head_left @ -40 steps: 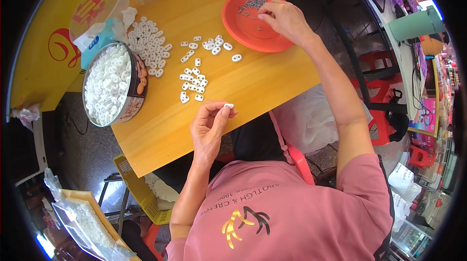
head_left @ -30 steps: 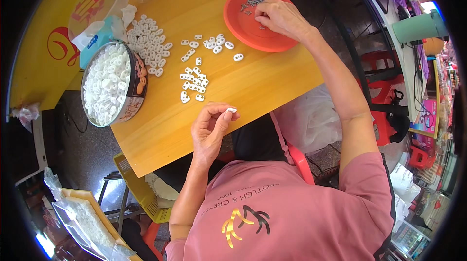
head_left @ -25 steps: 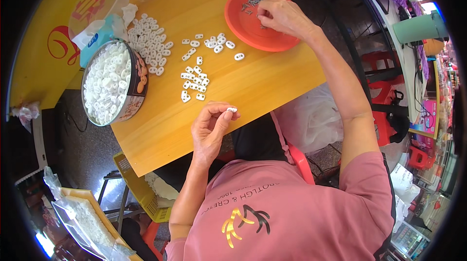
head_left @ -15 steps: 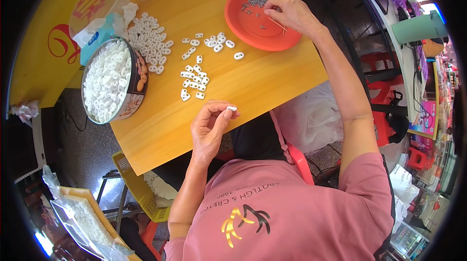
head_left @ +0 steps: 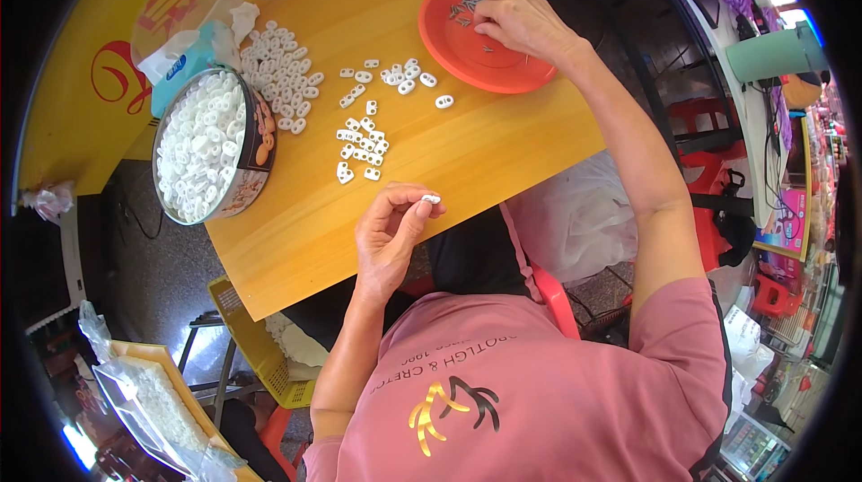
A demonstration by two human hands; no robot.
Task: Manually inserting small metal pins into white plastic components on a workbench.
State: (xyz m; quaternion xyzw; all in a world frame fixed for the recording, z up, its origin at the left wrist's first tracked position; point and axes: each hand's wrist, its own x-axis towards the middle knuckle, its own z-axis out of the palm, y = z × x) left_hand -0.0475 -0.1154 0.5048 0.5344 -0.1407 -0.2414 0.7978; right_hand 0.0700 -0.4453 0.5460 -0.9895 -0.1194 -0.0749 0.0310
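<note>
Since the L hand [head_left: 386, 240] has only a thumb-and-fingertip pinch on the small white piece [head_left: 431, 199], that could slip & drop by the table [head_left: 485, 145] edge if the grip slackens; the R hand [head_left: 528, 29], low over the red plate [head_left: 449, 56], might scatter the grey pins [head_left: 467, 6] if it bumps the rim. Re position: white piece sits at the L fingertips, poking just past the thumb; R fingers are bunched beside the pins, can't tell if holding any.
</note>
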